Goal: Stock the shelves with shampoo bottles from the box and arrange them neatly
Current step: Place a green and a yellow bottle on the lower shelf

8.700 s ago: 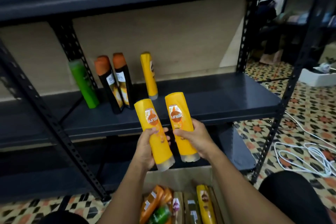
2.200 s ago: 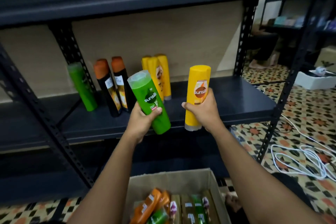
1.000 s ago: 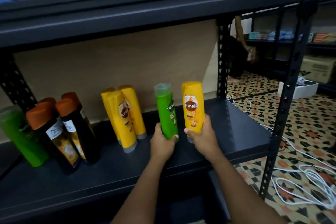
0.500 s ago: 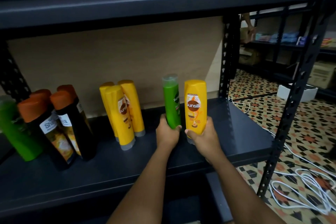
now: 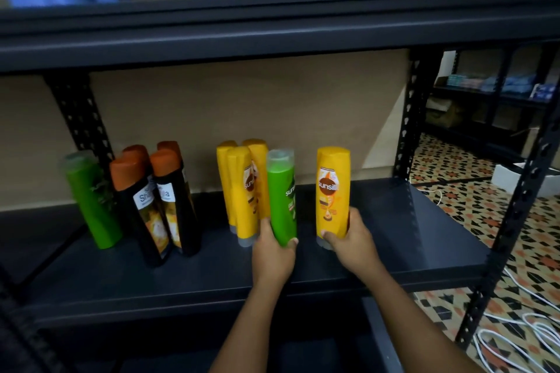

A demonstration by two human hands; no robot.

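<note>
Your left hand (image 5: 272, 254) grips the lower part of a green shampoo bottle (image 5: 281, 200), fingers curled round it, holding it upright just in front of the group of yellow bottles (image 5: 242, 191) standing on the dark shelf (image 5: 409, 239). Your right hand (image 5: 351, 245) grips the base of a yellow shampoo bottle (image 5: 331, 194), also upright, label facing you, set apart to the right of the green one; whether either base touches the shelf cannot be told. Further left stand black bottles with orange caps (image 5: 160, 200) and, beside the rear upright, another green bottle (image 5: 94, 200). White cables (image 5: 521, 339) lie on the patterned floor at right.
</note>
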